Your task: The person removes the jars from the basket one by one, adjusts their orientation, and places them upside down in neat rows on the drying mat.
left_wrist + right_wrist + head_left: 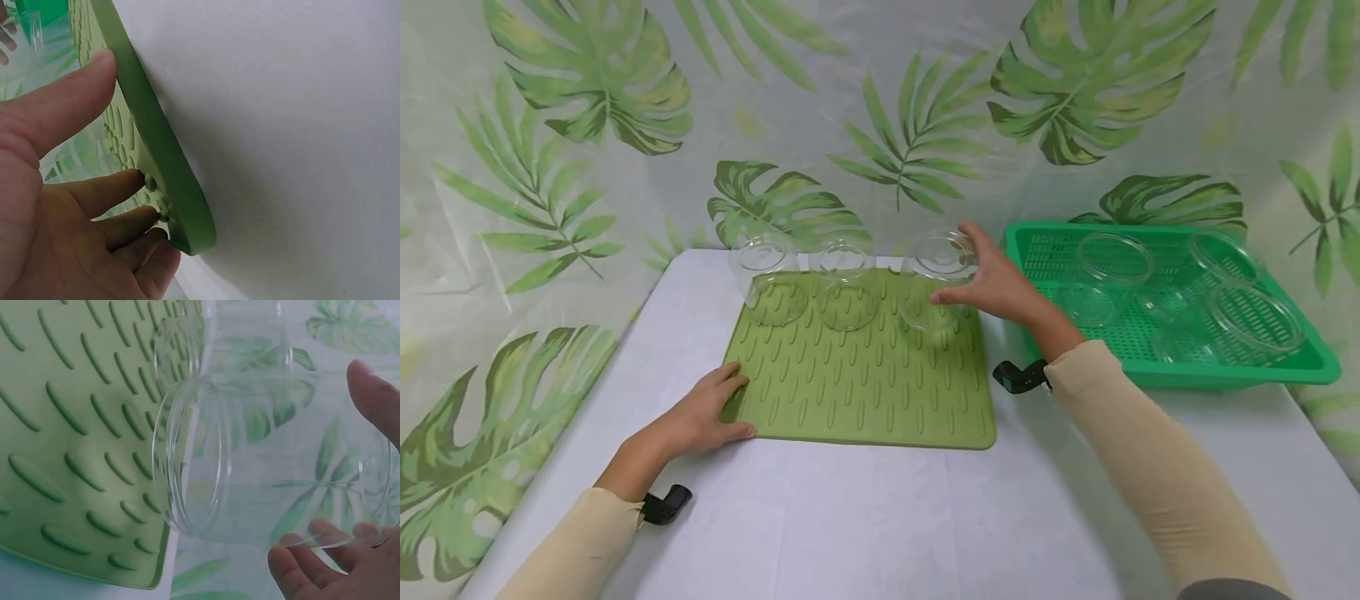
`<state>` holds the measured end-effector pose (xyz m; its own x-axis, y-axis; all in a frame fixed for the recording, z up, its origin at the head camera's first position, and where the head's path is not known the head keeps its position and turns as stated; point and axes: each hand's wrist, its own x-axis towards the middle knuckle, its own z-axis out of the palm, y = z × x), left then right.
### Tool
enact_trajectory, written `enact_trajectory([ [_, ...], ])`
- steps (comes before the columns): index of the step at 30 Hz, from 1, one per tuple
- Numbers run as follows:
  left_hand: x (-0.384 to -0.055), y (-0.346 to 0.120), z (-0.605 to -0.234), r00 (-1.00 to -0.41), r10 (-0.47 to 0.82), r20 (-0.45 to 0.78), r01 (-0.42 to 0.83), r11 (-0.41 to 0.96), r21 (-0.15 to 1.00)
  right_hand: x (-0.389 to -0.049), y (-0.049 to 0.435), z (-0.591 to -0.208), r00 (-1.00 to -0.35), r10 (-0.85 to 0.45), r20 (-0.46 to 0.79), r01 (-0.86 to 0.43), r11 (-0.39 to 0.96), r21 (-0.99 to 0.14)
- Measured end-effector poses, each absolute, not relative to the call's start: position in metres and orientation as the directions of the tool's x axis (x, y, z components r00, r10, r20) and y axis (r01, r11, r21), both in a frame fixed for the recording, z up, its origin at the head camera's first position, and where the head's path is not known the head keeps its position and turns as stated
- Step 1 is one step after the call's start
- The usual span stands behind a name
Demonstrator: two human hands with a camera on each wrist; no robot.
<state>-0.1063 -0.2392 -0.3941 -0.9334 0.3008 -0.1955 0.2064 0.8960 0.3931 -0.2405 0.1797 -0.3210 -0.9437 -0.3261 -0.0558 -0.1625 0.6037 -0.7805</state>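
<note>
My right hand [1000, 287] holds a clear glass cup [275, 450] round its side, thumb on one side and fingers on the other. The cup is upside down, its rim at the back right of the green ridged drying mat [865, 392]; whether the rim touches the mat I cannot tell. Two more clear cups stand upside down to its left, a middle cup [844, 287] and a left cup [771, 287]. At the mat's front left corner rests my left hand [703, 412]. Its thumb [94, 78] touches the front edge and its fingertips lie by the corner.
A green plastic basket [1150, 375] with several clear glass cups [1255, 317] stands right of the mat. White cloth [880, 525] covers the table. Behind it hangs a leaf-patterned sheet [940, 100].
</note>
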Motion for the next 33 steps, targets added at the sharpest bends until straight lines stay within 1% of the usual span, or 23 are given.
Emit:
enact_trajectory([
  [7,-0.106,-0.241,-0.395,-0.934,0.302,-0.194,0.205,0.892,0.402,-0.249,0.174,-0.33,-0.951,-0.298,-0.079,-0.116,0.585,-0.802],
  [14,-0.105,-0.238,-0.395,-0.928,0.316,-0.198,0.213,0.885,0.414,-0.249,0.17,-0.335,-0.944,-0.302,-0.134,-0.082,0.607,-0.791],
  [22,-0.105,-0.237,-0.394,-0.933,0.295,-0.208,0.192,0.895,0.404,-0.253,0.171,-0.339,-0.948,-0.286,-0.142,-0.073,0.627,-0.776],
  [33,-0.105,-0.238,-0.396,-0.932,0.294,-0.21,0.188,0.892,0.411,-0.257,0.167,-0.344,-0.946,-0.278,-0.166,-0.041,0.612,-0.79],
])
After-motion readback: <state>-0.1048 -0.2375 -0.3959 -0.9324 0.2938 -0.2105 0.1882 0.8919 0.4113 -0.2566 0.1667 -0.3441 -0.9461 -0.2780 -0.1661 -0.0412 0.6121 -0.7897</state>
